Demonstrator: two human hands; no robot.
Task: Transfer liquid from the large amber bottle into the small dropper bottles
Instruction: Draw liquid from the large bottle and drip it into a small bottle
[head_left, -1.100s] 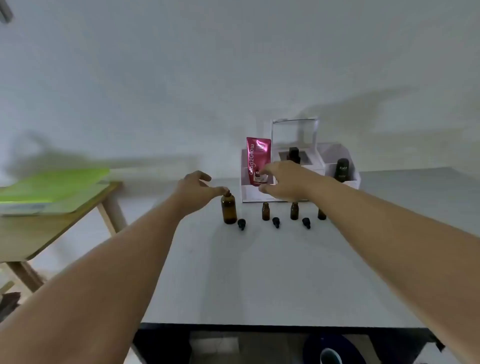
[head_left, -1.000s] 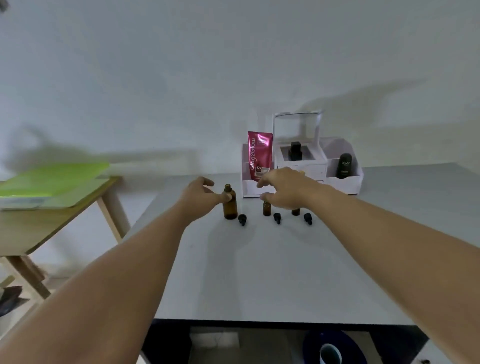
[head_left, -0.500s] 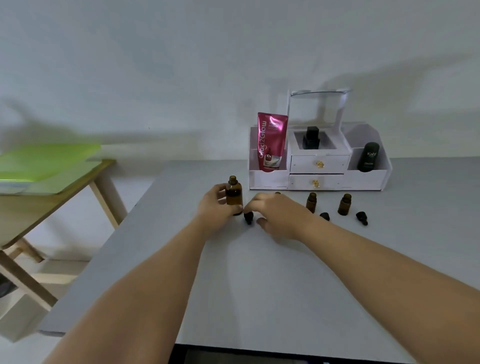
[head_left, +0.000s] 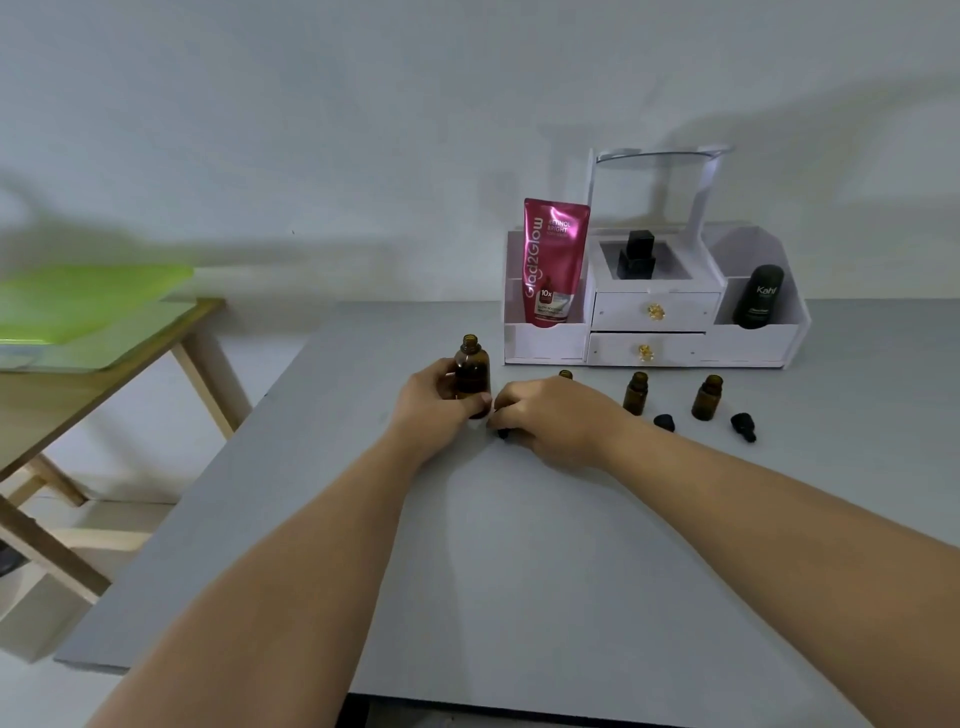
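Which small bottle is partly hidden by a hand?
The leftmost small bottle: only its neck shows above the right hand, while the other two stand in full view further right.

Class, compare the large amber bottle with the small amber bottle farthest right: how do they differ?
The large amber bottle is taller and wider than the rightmost small bottle. The left hand grips the large one; the small one stands free. Both are amber, upright and uncapped.
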